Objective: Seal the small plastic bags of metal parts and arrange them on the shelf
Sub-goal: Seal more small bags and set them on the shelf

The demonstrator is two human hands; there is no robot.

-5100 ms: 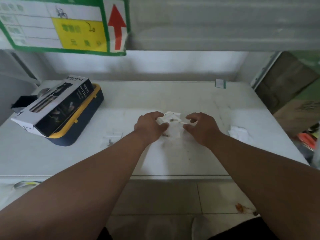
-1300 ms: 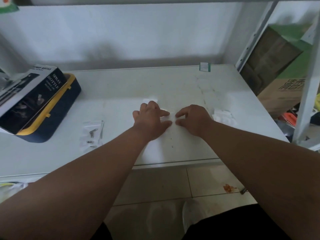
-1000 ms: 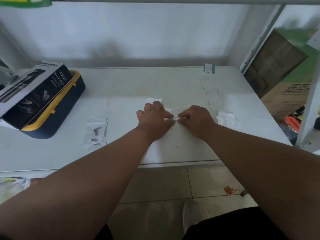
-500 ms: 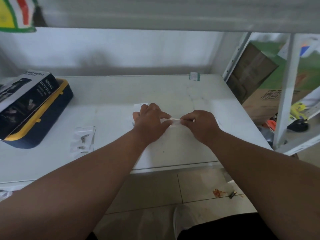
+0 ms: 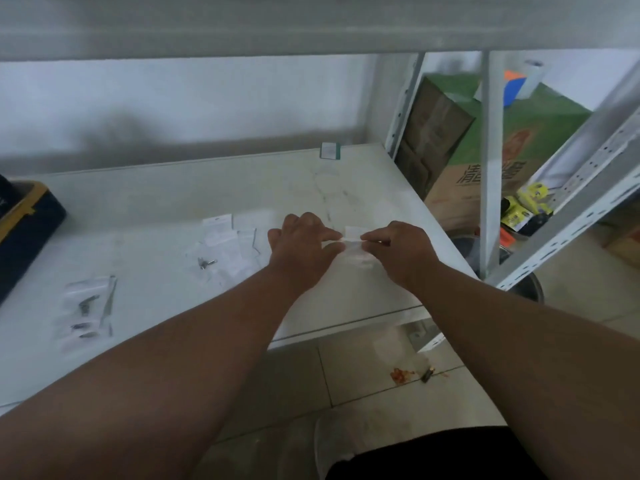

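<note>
Bag in the hands: a small clear bag [image 5: 353, 249] is held just above the white shelf [image 5: 166, 209], near its right front corner.
Left hand [image 5: 301, 245]: its grip is closed on the bag's top edge, pinched at the left end.
Right hand [image 5: 403, 249]: its grip is closed on the same top edge, pinched at the right end.
Other bags: a loose pile of bags [image 5: 227, 249] is seen on the shelf, just left of the left hand.
More bags: a second pile of bags [image 5: 86, 308] with dark metal parts is laid far left of the hands, near the shelf's front edge.
Blue and yellow case [image 5: 26, 230]: set at the shelf's left edge.
</note>
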